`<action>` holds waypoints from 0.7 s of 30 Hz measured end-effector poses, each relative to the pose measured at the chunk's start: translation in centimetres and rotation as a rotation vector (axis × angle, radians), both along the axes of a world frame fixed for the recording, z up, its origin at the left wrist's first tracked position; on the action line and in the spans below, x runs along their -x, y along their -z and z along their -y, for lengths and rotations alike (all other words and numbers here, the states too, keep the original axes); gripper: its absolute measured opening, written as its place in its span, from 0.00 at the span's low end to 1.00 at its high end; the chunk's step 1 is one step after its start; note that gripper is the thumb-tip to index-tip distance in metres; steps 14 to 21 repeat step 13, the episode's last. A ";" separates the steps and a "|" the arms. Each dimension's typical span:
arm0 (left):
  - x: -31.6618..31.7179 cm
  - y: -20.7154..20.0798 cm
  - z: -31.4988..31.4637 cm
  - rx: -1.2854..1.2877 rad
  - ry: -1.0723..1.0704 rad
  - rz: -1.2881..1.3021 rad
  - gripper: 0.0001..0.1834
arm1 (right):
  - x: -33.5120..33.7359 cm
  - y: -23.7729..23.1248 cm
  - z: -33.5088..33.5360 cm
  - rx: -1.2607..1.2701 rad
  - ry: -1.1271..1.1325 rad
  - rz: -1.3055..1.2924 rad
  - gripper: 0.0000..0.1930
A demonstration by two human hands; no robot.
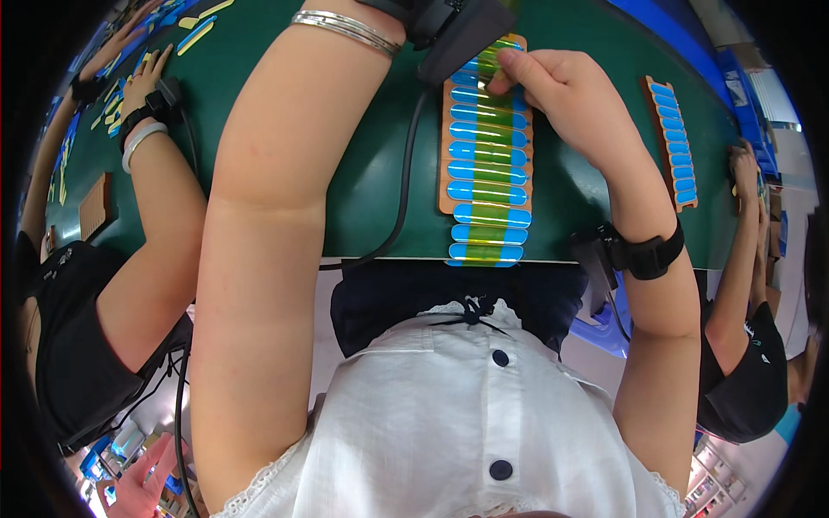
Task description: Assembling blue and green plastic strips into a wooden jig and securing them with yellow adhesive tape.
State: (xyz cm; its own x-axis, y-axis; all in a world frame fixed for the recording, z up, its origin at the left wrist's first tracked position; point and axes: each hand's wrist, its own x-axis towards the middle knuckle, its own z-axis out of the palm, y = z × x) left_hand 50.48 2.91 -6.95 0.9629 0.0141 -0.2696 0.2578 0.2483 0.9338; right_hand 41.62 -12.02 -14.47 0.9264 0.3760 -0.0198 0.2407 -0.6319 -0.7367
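Observation:
A slotted orange-brown board (444, 186) lies lengthwise on the table before me. Across it sits a row of blue strips with rounded ends (463, 174), the nearest ones reaching past the board to the table edge. Clear yellow-green tape (489, 168) runs along their middle, linking them. My right hand (566, 82) is over the far part of the board, thumb and fingers drawn together at the tape; what they pinch, if anything, is hidden. My left arm stretches forward to the top edge, where a black wrist device (458, 39) appears; the left hand itself is out of sight.
On the right, another board (673, 142) carries blue strips. A co-worker's hand (142, 91) is among loose blue and yellow strips at the far left, near a bare slotted board (94, 207). Another person's hands (744, 173) are far right. A black cable (401, 203) crosses the green table (367, 190).

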 end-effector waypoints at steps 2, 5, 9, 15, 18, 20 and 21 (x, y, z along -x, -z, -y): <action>0.0 0.0 -0.1 0.016 0.027 0.017 0.35 | -1.0 -0.1 -0.1 0.029 0.006 0.042 0.23; -0.2 -1.1 0.3 -0.017 -0.008 -0.129 0.36 | -3.0 0.0 -0.6 0.073 0.017 0.044 0.23; -1.0 1.1 0.2 0.057 0.080 0.000 0.36 | -6.1 1.0 0.4 0.023 0.069 0.071 0.24; -2.5 2.1 -0.6 0.019 0.103 -0.157 0.37 | -7.5 0.9 -1.0 0.048 0.152 0.269 0.23; -2.5 2.1 -0.6 0.019 0.103 -0.157 0.37 | -7.5 0.9 -1.0 0.048 0.152 0.269 0.23; -2.5 2.1 -0.6 0.019 0.103 -0.157 0.37 | -7.5 0.9 -1.0 0.048 0.152 0.269 0.23; -2.5 2.1 -0.6 0.019 0.103 -0.157 0.37 | -7.5 0.9 -1.0 0.048 0.152 0.269 0.23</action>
